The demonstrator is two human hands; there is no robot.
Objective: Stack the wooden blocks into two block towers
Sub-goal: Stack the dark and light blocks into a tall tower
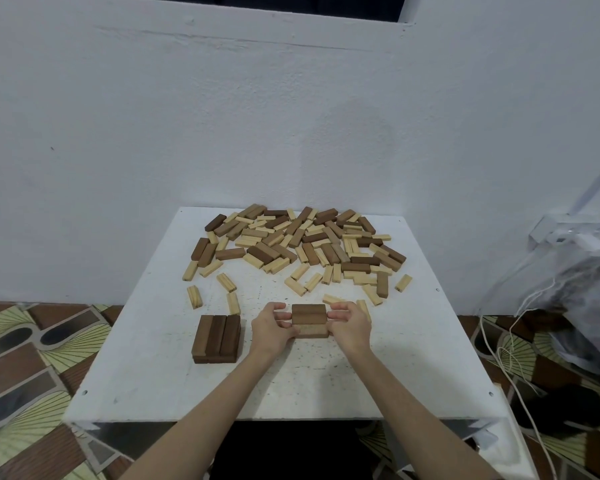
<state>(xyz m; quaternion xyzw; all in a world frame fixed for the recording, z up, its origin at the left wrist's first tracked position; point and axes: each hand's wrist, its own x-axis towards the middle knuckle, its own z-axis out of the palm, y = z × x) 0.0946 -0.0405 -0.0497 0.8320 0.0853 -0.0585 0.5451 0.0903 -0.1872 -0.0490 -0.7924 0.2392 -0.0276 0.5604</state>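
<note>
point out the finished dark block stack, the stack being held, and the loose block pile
finished dark block stack (217,337): head view, top face of middle block
held stack (309,315): head view, top dark blocks between both hands
loose block pile (298,242): head view, centre of heap

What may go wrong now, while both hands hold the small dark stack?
1. The left hand and right hand squeeze the second stack from both sides; uneven pressure may shift its upper layer.
2. Loose light blocks lie right beside the right hand and could be knocked.
3. The first stack stands near the left forearm.
</note>
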